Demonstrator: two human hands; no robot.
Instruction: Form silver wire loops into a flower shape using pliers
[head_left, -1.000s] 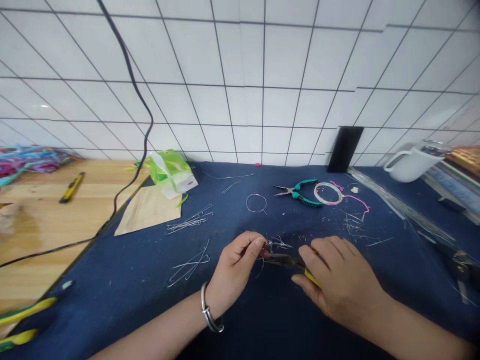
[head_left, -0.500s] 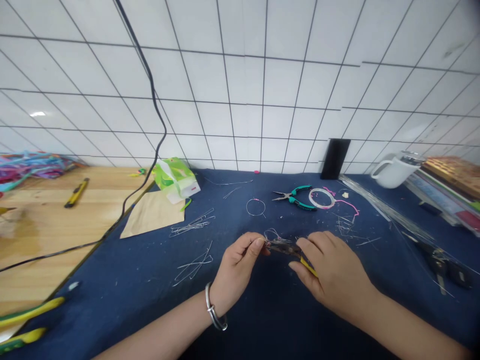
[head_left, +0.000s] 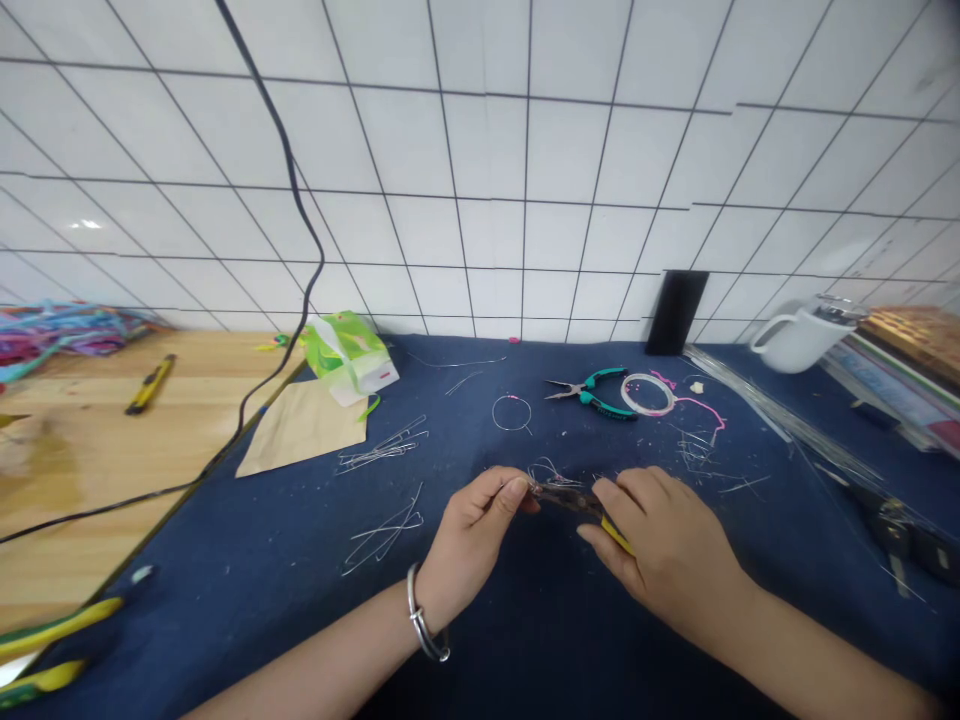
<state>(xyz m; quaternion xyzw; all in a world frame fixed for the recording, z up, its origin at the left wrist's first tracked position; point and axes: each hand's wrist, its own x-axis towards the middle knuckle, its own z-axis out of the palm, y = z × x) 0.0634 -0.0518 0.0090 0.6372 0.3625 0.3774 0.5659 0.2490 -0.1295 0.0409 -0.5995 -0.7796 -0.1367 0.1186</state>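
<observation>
Thumb and fingers of my left hand (head_left: 484,530) are pinched on a thin wire piece (head_left: 534,487), mostly hidden at the fingertips. My right hand (head_left: 664,540) is wrapped round pliers (head_left: 568,497) with yellow handles. Their dark jaws point left and meet the wire at my left fingertips. Just behind the jaws, thin bent wire (head_left: 553,472) shows in loops; I cannot tell whether it joins the held piece. A wire ring (head_left: 511,412) with a pink bit on it lies farther back on the dark blue cloth (head_left: 480,350).
Bent wires (head_left: 386,445) lie left of my hands. Behind are teal-handled pliers (head_left: 592,392) and a white ring of pink beads (head_left: 648,394). Long straight wires (head_left: 780,415), scissors (head_left: 892,530) and a white mug (head_left: 802,335) are at right. Yellow-green handles (head_left: 56,630) sit front left, near a black cable (head_left: 241,425).
The view has shifted slightly. My hands and the pliers keep nearly the same position, the jaws still at my left fingertips.
</observation>
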